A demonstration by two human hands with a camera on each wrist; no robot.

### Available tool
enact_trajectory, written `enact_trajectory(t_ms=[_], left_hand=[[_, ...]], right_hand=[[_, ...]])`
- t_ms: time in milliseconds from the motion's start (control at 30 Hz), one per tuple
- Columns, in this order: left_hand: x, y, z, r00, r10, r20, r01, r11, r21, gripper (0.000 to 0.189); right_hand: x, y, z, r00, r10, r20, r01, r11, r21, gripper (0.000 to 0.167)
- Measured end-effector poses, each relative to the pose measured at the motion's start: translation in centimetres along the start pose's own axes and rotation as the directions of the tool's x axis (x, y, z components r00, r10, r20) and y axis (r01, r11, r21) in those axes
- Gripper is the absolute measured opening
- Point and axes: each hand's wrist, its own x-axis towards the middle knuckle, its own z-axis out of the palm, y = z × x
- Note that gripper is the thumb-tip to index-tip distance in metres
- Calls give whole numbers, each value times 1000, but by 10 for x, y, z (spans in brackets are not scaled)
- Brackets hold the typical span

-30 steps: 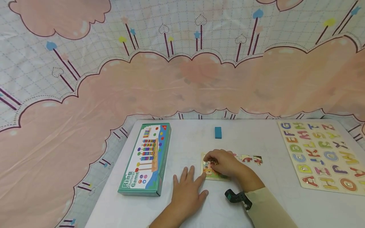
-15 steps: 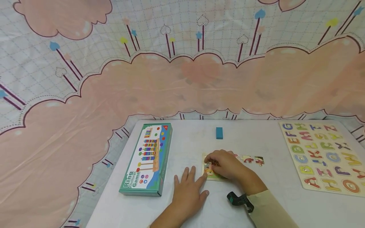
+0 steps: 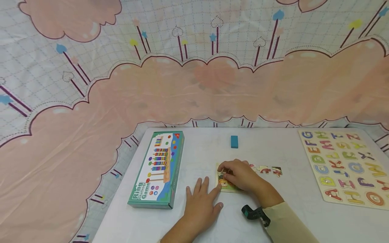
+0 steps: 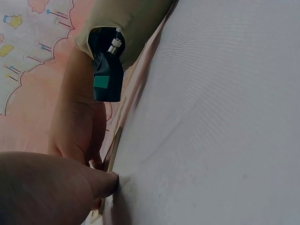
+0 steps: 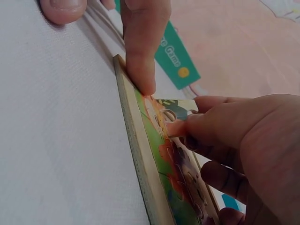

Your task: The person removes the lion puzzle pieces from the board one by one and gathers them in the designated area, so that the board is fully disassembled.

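Observation:
A small wooden jigsaw puzzle board (image 5: 134,136) with a colourful cartoon picture lies on the white table. My right hand (image 3: 241,176) is over it, pinching a puzzle piece (image 5: 174,106) between thumb and fingers. In the right wrist view that piece stands tilted up from the board's surface near its left end. My left hand (image 3: 199,205) lies spread on the table, with one fingertip pressing on the board's left part. In the head view the right hand covers much of the board. In the left wrist view the board (image 4: 112,150) shows only edge-on.
Loose puzzle pieces (image 3: 265,169) lie in a row right of the board. Behind stands a blue block (image 3: 234,141). A ring game box (image 3: 156,168) is at the left, an alphabet board (image 3: 344,168) at the right. A patterned cloth (image 3: 194,87) hangs behind the table.
The puzzle piece in my right fingers has shifted slightly in angle over the board's left part. Both hands stay nearly in place; the head view has moved a little.

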Motion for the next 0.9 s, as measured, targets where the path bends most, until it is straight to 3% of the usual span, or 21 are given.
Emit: enact_trajectory(t_ms=[733,900], left_hand=[[0,-3,4,1000,15,-15,-15,1000,9,58],[1,-5,5,999,26,-25,-25,1000,17,58]], right_hand=[[-6,5,-13,992,121,-27,-117,985,130,23],[-13,9,-19,994,106,-35,-99,982,161,21]])
